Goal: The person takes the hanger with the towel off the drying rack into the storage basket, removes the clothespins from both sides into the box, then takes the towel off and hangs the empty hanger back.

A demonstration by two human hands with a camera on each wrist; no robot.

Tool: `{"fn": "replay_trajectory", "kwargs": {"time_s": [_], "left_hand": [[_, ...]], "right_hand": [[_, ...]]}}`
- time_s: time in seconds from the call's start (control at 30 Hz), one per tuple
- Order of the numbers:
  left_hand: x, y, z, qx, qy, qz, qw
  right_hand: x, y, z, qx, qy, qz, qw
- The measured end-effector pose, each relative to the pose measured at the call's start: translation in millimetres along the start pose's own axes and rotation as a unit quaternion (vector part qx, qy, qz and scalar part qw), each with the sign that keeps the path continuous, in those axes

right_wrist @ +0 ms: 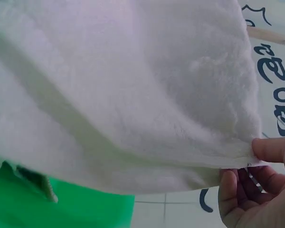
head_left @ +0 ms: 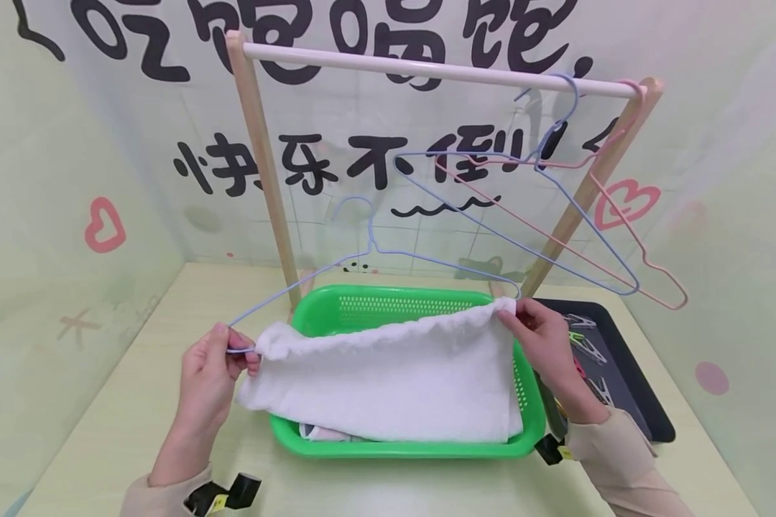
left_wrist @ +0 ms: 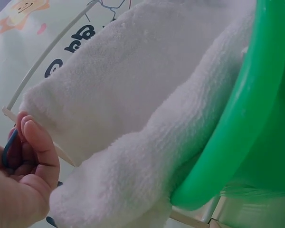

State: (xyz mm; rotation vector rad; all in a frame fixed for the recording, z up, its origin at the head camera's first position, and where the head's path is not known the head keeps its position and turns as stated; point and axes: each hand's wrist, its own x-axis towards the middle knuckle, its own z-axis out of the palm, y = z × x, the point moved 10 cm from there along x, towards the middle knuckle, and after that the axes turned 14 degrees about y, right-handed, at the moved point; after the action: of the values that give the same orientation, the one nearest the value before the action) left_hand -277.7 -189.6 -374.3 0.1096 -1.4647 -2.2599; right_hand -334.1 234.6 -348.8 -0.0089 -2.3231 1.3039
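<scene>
A white towel lies draped over the bottom bar of a light blue clothes hanger. My left hand grips the hanger's left corner, fingers curled round the wire just beside the towel's gathered end. At the other end, my right hand pinches the towel's upper right corner between thumb and fingers, close to the hanger's right tip. The towel hangs wide and fairly flat on this side, while by the left hand it bunches into a thick fold. The hanger's hook points up, off the rod.
Below the towel stands a green basket with patterned cloth inside. Behind rises a wooden rack with a white rod, where another blue hanger and a pink hanger hang. A dark tray of clips lies right.
</scene>
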Motion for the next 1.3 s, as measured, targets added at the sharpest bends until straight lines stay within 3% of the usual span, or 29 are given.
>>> {"fn": "replay_trajectory", "kwargs": {"time_s": [0.13,0.2,0.27,0.4,0.63,0.73,0.87,1.17,1.23,1.3], "left_hand": [[0.9,-7.4,-7.5,0.039,0.044,-0.027,0.9979],[1.0,-12.9,-14.2,0.042,0.079,-0.059,0.9943],[0.6,-18.7,-21.0,0.027,0.116,-0.099,0.9879],[0.3,-28.5,-31.2,-0.048,0.184,-0.168,0.9673],[2.9,-37.6,-44.4,-0.115,0.267,-0.221,0.9308],[3.3,-41.3,-51.9,-0.143,0.302,-0.24,0.9114],[4.8,-41.9,-59.6,-0.193,0.32,-0.239,0.8962],[5.9,-34.3,-71.4,-0.303,0.325,-0.196,0.8742],[5.8,-32.6,-71.1,-0.307,0.318,-0.186,0.8774],[6.3,-30.5,-68.3,-0.294,0.301,-0.177,0.8896]], "right_hand": [[-6.7,-23,9,0.019,-0.019,-0.097,0.9949],[-14.6,-36,14,0.023,-0.031,-0.173,0.9841],[-25.9,-49,19,0.03,-0.045,-0.251,0.9664],[-50.5,-61,28,0.034,-0.094,-0.362,0.9269],[-79.3,-68,25,-0.008,-0.154,-0.462,0.8735],[-86.6,-69,20,-0.017,-0.174,-0.483,0.858],[-89.7,-62,16,-0.024,-0.185,-0.489,0.8521],[-83.0,-41,3,-0.02,-0.155,-0.474,0.8663],[-80.3,-37,0,-0.008,-0.153,-0.467,0.8707],[-76.4,-33,-1,0.001,-0.164,-0.45,0.878]]}}
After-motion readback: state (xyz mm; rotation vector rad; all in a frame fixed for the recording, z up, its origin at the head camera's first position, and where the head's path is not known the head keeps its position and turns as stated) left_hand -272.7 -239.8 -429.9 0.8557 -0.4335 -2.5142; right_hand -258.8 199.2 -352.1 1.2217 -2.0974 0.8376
